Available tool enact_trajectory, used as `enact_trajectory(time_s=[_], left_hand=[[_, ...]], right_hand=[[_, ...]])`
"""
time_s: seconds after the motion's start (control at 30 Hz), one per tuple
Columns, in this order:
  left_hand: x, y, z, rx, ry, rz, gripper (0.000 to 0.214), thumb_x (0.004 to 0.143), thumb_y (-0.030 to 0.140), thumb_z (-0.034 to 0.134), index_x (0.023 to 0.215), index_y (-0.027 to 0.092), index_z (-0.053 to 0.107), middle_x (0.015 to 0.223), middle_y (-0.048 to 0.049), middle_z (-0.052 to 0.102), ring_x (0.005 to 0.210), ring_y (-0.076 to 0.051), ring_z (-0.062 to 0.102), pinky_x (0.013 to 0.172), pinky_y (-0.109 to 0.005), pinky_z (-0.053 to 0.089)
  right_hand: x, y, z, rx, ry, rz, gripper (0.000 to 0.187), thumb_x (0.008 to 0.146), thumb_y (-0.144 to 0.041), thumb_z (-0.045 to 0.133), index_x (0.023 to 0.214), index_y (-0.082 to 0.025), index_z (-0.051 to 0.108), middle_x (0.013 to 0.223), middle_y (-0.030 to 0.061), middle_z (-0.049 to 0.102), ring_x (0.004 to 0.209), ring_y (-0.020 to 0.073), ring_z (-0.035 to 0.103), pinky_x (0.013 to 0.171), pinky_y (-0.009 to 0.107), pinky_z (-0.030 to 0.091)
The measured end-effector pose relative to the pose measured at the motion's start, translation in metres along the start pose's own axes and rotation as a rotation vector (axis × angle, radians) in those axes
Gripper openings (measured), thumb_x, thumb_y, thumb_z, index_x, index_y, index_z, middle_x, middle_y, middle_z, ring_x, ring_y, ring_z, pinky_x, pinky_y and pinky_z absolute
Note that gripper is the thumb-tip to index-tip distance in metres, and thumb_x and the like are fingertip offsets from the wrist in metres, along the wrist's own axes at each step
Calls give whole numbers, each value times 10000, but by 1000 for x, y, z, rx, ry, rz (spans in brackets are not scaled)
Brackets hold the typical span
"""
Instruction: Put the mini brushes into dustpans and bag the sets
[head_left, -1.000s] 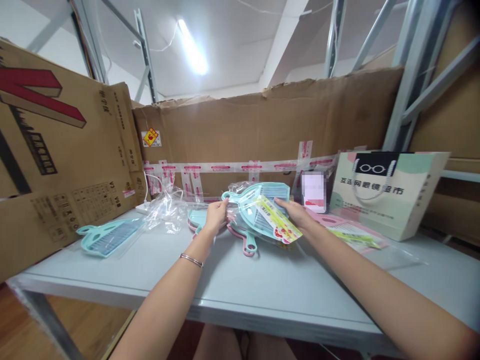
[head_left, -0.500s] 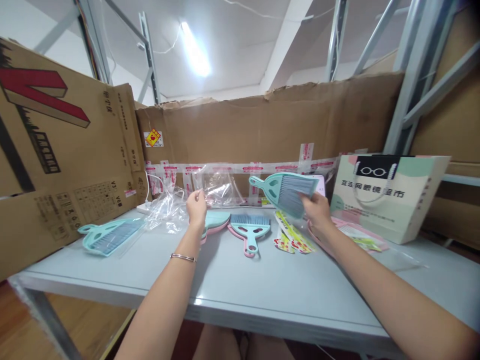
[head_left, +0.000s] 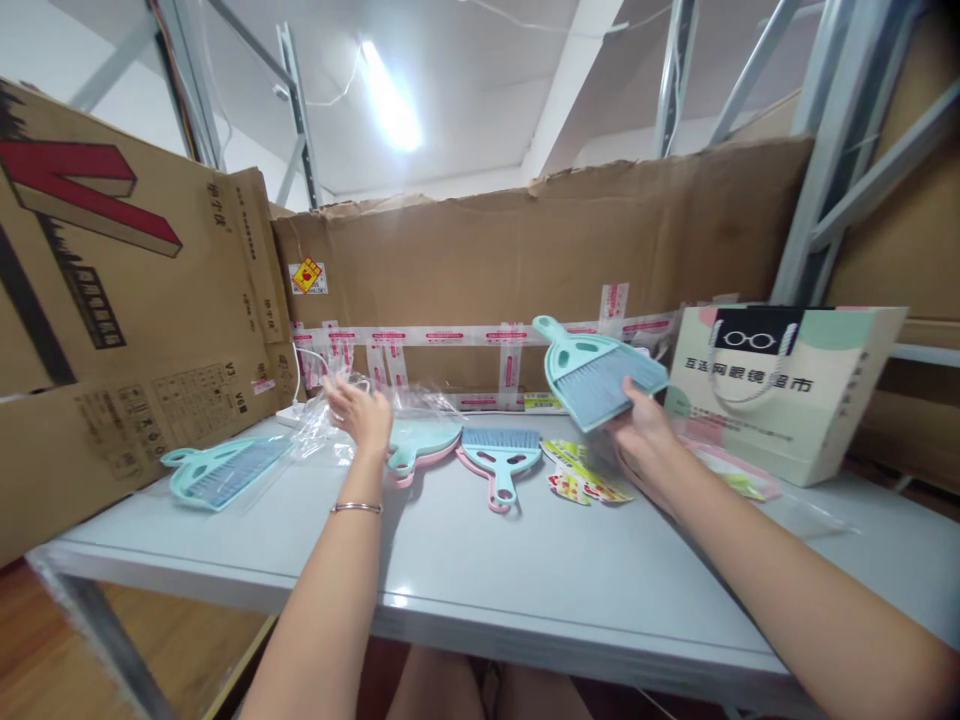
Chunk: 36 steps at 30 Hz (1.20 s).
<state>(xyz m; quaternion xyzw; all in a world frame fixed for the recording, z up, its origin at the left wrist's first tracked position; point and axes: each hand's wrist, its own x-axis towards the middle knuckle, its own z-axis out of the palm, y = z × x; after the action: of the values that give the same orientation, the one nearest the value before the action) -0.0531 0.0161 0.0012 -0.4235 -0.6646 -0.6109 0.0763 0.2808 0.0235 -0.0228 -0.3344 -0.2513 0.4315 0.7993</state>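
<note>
My right hand [head_left: 637,430] grips a teal mini dustpan with its brush [head_left: 596,372], raised above the grey table [head_left: 525,590]. My left hand [head_left: 360,410] reaches left over a heap of clear plastic bags [head_left: 330,420]; its fingers look spread and I cannot make out anything held. Between my hands lie a teal and pink dustpan [head_left: 420,445], a teal brush on a pink one [head_left: 499,458] and printed paper cards [head_left: 581,478].
Another bagged teal dustpan set [head_left: 225,470] lies at the table's left. A paper shopping bag [head_left: 780,385] stands at the right, pink bagged sets [head_left: 724,475] before it. Cardboard sheets [head_left: 525,260] wall the back and left. Metal rack posts [head_left: 825,150] rise at the right.
The teal set came out of its clear bag. My right hand lifted it up and to the right, while my left hand carried the empty bag left to the heap and let it go.
</note>
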Motion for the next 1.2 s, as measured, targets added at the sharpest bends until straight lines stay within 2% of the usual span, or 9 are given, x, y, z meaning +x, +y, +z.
enact_trajectory(time_s=[0.07,0.2,0.27,0.5,0.63,0.73,0.83,1.03,1.2], left_hand=[[-14,15,3,-278,-230,117,543,770,209,544,1270,152,339,1397,-177,303,1318,-268,262,1066,-459,226],[-46,42,3,-945,-1074,-20,453,785,339,571,1204,205,461,1245,-112,521,1127,-235,510,943,-401,409],[-56,49,-2,-1132,-1219,-79,455,752,338,622,1172,217,494,1199,-88,564,1041,-216,564,885,-366,452],[-57,56,-12,-1270,-1043,-139,299,686,291,697,941,190,578,1104,-52,612,822,-146,612,675,-237,506],[-66,61,-4,-1259,-954,-164,327,688,309,694,969,197,569,1052,-34,616,775,-126,604,623,-221,500],[-72,63,-2,-1235,-1004,-147,343,683,306,699,983,208,565,1121,-37,588,818,-141,606,625,-231,499],[-72,62,-7,-1237,-1119,-88,320,672,264,710,960,217,577,1303,-38,477,1001,-190,570,701,-250,501],[-65,62,-20,-1264,-1354,104,341,613,226,755,915,193,602,1357,-78,434,1124,-268,509,831,-336,484],[-47,59,-26,-1225,-1125,167,353,621,307,747,922,198,597,1117,-70,612,908,-189,611,732,-287,515]], right_hand=[[-14,6,8,12,-77,149,87,818,-188,499,852,-220,573,719,-8,668,645,137,628,641,288,552],[-50,19,25,-103,-398,336,89,784,-240,574,839,-176,602,744,30,687,705,173,645,699,320,550],[-65,23,31,-166,-532,379,122,764,-269,608,840,-174,594,768,35,685,717,169,644,698,303,542],[-71,23,39,-312,-414,2,532,619,-388,707,1039,-260,406,930,7,610,837,174,606,724,333,508],[-79,11,38,-593,-216,-690,549,705,-414,606,1172,-271,355,1227,79,423,1117,222,466,916,422,412],[-91,5,41,-931,-378,-1050,381,736,-390,595,1085,-271,498,1253,72,384,1207,257,364,1012,462,303],[-97,7,45,-1087,-574,-1046,265,765,-379,573,1005,-268,568,1207,72,403,1181,259,386,1018,468,296],[-100,8,45,-986,-679,-955,315,672,-410,658,914,-240,547,1151,74,337,1206,256,346,1013,427,328],[-108,-3,49,-952,-549,-1009,302,657,-369,658,866,-225,494,1147,77,325,1162,255,380,999,442,332]])
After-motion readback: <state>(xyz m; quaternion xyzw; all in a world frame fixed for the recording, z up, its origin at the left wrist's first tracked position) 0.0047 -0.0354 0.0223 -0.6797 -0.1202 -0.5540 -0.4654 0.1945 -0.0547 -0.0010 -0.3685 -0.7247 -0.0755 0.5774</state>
